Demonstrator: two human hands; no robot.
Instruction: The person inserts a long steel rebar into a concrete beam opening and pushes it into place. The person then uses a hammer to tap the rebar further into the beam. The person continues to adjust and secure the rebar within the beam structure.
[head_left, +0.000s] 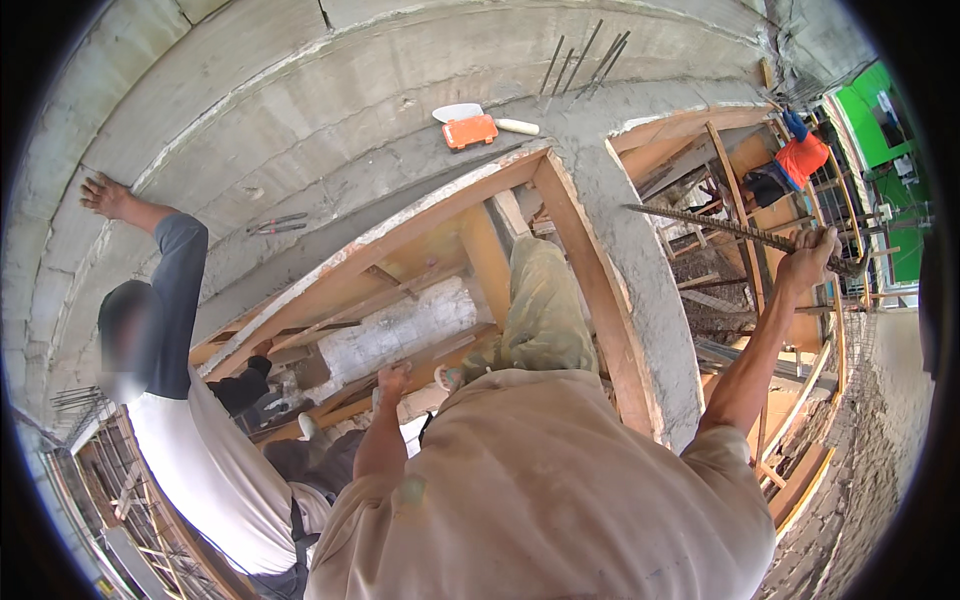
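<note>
My right hand (808, 260) is raised at the right, its fingers wrapped round a ribbed steel bar (715, 224). One end of the bar points toward the concrete ledge. Down by my left side, my left hand (394, 379) has curled fingers; whatever they may hold is hidden. My bent leg (545, 305), in stained trousers, rises between wooden form boards. On the ledge ahead lies a trowel with a pale blade (457, 112) and white handle (518, 127), partly covered by an orange plastic case (469, 131). Pliers (277, 225) rest farther left.
Several thin bars (585, 66) stick up from the far ledge. A wooden form board (600, 285) edges the opening. At left, a co-worker (170, 390) leans a hand on the block wall (250, 90). A person in orange (800, 160) is below right, among timber and scaffolding.
</note>
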